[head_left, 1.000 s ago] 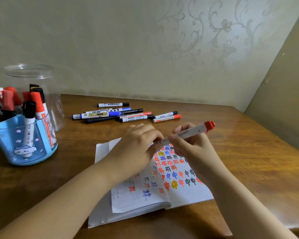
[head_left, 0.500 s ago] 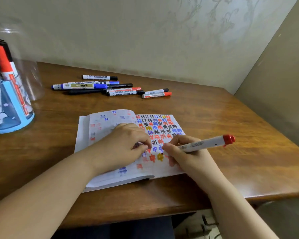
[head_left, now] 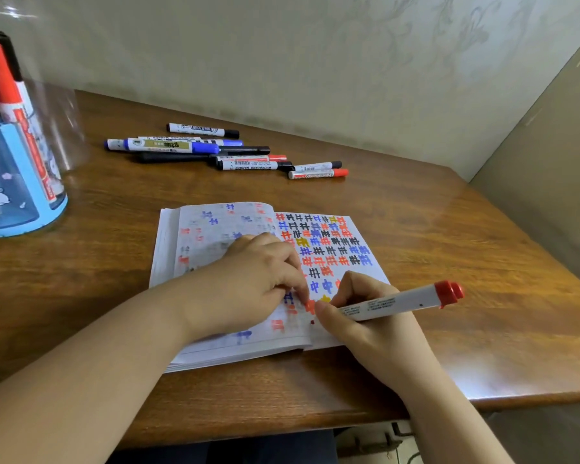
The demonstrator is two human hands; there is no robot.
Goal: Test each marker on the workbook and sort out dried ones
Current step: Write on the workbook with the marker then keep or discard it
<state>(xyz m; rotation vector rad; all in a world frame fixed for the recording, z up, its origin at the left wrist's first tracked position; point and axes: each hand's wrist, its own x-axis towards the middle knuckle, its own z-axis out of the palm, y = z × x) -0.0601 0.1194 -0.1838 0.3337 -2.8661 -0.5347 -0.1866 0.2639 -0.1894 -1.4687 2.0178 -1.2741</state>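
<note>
An open workbook (head_left: 211, 229) lies on the wooden table, its right page covered with coloured test marks. My right hand (head_left: 369, 333) grips a white marker with a red end (head_left: 399, 301) like a pen, tip down on the lower part of the page beside a small red dot. My left hand (head_left: 248, 286) rests on the workbook just left of the tip. Its fingers are curled as if pinching the marker's cap, which stays hidden under them.
Several capped markers (head_left: 235, 155) in black, blue and red lie in a loose row at the back of the table. A blue cup (head_left: 21, 189) with more markers stands at the far left, a clear plastic jar (head_left: 67, 128) behind it. The table edge (head_left: 533, 396) runs close on the right.
The marker came down from in front of me to the page, held in writing position. My left hand left the marker's tip and settled on the workbook. The view tilted down and right.
</note>
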